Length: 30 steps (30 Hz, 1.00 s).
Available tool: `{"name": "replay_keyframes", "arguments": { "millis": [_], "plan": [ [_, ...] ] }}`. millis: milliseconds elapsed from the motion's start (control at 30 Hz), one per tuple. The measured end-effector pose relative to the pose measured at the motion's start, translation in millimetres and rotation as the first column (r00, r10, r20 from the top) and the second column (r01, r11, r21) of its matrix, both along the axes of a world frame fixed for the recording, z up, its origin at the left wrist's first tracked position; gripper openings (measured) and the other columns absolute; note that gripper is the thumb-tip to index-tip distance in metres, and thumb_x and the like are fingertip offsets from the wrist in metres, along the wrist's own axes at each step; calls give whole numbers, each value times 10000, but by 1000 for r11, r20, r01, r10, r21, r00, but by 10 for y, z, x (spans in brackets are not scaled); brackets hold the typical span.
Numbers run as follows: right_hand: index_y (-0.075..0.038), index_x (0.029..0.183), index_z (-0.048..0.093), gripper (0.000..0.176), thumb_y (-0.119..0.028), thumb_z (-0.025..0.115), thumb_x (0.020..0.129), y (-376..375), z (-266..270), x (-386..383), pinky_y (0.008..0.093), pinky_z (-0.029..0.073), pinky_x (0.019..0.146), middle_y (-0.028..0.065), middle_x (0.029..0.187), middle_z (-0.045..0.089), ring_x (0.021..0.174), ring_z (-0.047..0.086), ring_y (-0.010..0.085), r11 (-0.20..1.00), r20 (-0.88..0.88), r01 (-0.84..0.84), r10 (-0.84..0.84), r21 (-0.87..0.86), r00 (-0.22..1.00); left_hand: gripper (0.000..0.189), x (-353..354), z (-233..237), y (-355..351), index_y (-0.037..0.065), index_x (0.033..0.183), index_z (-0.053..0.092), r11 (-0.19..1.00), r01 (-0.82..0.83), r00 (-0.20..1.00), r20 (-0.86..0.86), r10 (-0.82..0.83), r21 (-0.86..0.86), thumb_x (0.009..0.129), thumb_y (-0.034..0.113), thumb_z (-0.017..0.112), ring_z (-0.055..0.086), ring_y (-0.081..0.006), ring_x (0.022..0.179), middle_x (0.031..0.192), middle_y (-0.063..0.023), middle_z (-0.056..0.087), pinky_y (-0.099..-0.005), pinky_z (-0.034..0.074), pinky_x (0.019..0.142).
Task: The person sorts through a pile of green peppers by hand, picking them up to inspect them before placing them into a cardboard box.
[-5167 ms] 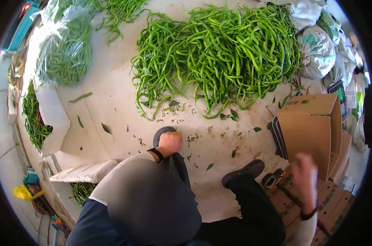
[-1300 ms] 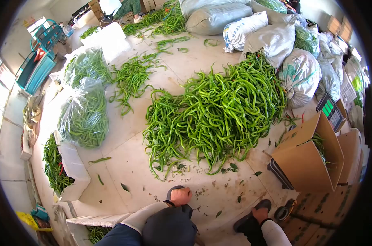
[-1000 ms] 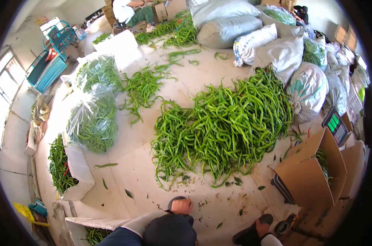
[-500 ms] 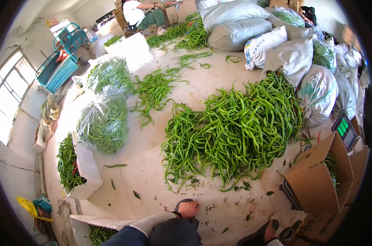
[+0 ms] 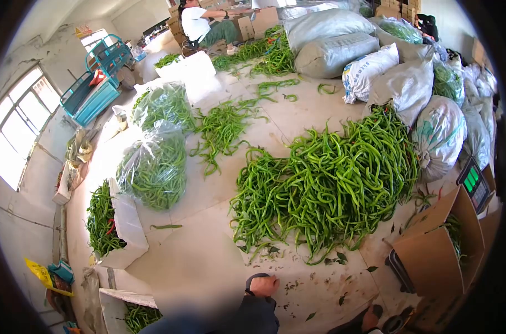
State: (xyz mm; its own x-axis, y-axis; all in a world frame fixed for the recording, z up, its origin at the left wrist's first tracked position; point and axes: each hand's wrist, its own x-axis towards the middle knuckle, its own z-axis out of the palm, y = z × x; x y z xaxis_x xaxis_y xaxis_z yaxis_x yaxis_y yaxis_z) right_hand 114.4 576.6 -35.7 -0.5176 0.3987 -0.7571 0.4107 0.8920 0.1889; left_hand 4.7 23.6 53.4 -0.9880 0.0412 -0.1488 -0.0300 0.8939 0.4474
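Near: left hand [image 5: 264, 285] curled into loose fist over knee [image 5: 259, 312]. Right hand [image 5: 371, 318] low, to right; cannot tell its grip. Beyond both, large heap of long green chili peppers [image 5: 331, 189] on tiled floor [image 5: 205, 214]. Right: open cardboard box [image 5: 434, 256] holding peppers, lit scale display [image 5: 474, 183] behind. Left: foam box [image 5: 129, 222], clear pepper bags [image 5: 155, 167]. Far: stuffed sacks [image 5: 336, 54], teal cart [image 5: 91, 100], seated person [image 5: 195, 23].
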Motion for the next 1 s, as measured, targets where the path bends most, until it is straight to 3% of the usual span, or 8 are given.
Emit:
{"name": "replay_keyframes", "arguments": {
  "millis": [100, 167, 367, 600, 700, 800, 900, 1000],
  "plan": [
    [-101, 1472, 434, 554, -451, 264, 1077, -153, 123, -69, 447, 502, 766, 189, 1031, 680, 839, 633, 354, 988, -73, 152, -150, 26, 986, 276, 0, 45, -11, 85, 740, 644, 1000, 15, 999, -32, -14, 17, 885, 318, 613, 616, -365, 599, 615, -155, 605, -497, 487, 568],
    [0, 1188, 664, 692, -566, 291, 1049, -56, -50, -79, 454, 481, 723, 179, 896, 675, 765, 602, 335, 802, -85, 597, -594, 21, 800, 274, -9, 65, -16, 85, 740, 643, 999, 21, 998, -60, -19, 31, 883, 316, 615, 617, -365, 604, 617, -155, 605, -497, 487, 569],
    [45, 897, 704, 814, -656, 307, 1013, -38, -198, -11, 462, 469, 716, 162, 799, 647, 731, 573, 328, 641, -219, 767, -743, 42, 633, 263, 23, 64, 10, 79, 747, 648, 999, 6, 997, -78, -3, 40, 877, 306, 617, 622, -367, 625, 631, -156, 611, -503, 491, 582],
    [69, 980, 682, 800, -643, 318, 1017, -141, -4, -32, 456, 484, 788, 182, 922, 686, 824, 613, 341, 703, -235, 708, -700, -59, 675, 252, 21, -2, -40, 76, 751, 650, 999, 32, 999, -30, -31, 43, 875, 293, 621, 625, -370, 630, 653, -158, 628, -499, 497, 593],
    [79, 990, 685, 791, -623, 321, 1025, -196, 2, -60, 456, 489, 797, 186, 930, 692, 832, 622, 341, 595, -251, 802, -784, -48, 567, 256, 27, -29, -32, 71, 742, 644, 998, 39, 999, -32, -37, 54, 877, 286, 619, 625, -366, 624, 650, -160, 629, -494, 498, 588],
    [70, 945, 676, 756, -600, 338, 1033, -178, -15, 2, 460, 485, 771, 169, 883, 670, 796, 592, 327, 769, -272, 640, -614, 9, 741, 257, 1, 47, -36, 67, 732, 638, 997, 46, 998, -48, -43, 61, 875, 280, 620, 623, -363, 615, 641, -162, 625, -490, 495, 578],
    [66, 935, 672, 742, -600, 360, 1028, -390, 339, -148, 452, 482, 777, 171, 878, 662, 800, 582, 322, 742, -236, 669, -659, -46, 714, 249, 2, 52, -48, 67, 727, 639, 997, 55, 997, -62, -51, 63, 868, 271, 623, 621, -362, 610, 633, -162, 621, -489, 492, 570],
    [68, 948, 675, 749, -608, 360, 1022, -628, 665, -312, 435, 479, 793, 182, 904, 667, 832, 588, 321, 560, -290, 828, -788, 29, 543, 239, -1, 40, -20, 67, 732, 646, 998, 41, 998, -49, -39, 46, 863, 266, 626, 621, -363, 611, 634, -162, 621, -489, 492, 570]
  ]
}}
